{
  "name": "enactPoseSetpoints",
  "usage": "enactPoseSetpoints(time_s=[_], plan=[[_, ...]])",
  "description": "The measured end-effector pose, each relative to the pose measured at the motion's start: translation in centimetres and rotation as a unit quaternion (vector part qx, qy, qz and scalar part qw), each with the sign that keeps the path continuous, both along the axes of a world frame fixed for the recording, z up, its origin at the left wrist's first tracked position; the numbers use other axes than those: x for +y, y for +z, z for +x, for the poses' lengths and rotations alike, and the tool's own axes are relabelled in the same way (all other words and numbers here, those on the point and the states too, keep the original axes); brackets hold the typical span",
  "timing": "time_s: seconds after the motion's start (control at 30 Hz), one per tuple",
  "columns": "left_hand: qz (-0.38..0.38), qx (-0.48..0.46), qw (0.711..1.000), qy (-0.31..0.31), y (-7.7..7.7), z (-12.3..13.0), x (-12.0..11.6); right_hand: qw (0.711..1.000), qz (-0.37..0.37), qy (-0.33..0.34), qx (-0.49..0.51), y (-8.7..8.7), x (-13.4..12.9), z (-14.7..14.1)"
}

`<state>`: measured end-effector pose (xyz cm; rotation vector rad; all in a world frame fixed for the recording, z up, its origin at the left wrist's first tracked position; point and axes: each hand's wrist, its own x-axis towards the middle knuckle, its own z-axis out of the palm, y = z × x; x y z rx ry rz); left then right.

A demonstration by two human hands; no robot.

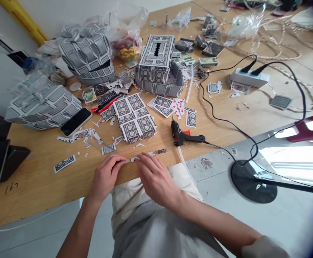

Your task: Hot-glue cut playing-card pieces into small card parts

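Close to the table's front edge, my left hand is closed in a pinch, a small pale card strip at its fingertips. Just to its right, my right hand has its fingers together and bent down over a narrow strip cut from playing cards. The strip pokes out on both sides of those fingers; its middle is hidden beneath them. Beyond both hands lies a flat box covered in card backs. A black glue gun with a red trigger rests to the right, nozzle pointing away.
Woven card baskets and a lidded card box stand behind. A phone leans at the left basket. Card scraps litter the table. Black cables run from a white power strip on the right.
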<state>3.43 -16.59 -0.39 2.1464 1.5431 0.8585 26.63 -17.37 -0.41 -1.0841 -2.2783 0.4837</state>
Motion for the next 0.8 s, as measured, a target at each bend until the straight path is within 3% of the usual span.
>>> enactPoseSetpoints(time_s=[0.13,0.37,0.8], plan=[[-0.012,-0.002,1.0,-0.01,0.2,0.7,0.4,1.0,0.009,-0.027,0.003,-1.9,0.8,0.1],[0.015,0.013,0.999,-0.046,0.4,1.3,1.0,1.0,0.014,-0.01,0.014,-2.3,0.8,0.5],[0.035,0.039,0.998,-0.042,0.0,1.3,0.7,0.999,0.049,-0.012,0.011,-2.6,0.9,0.6]])
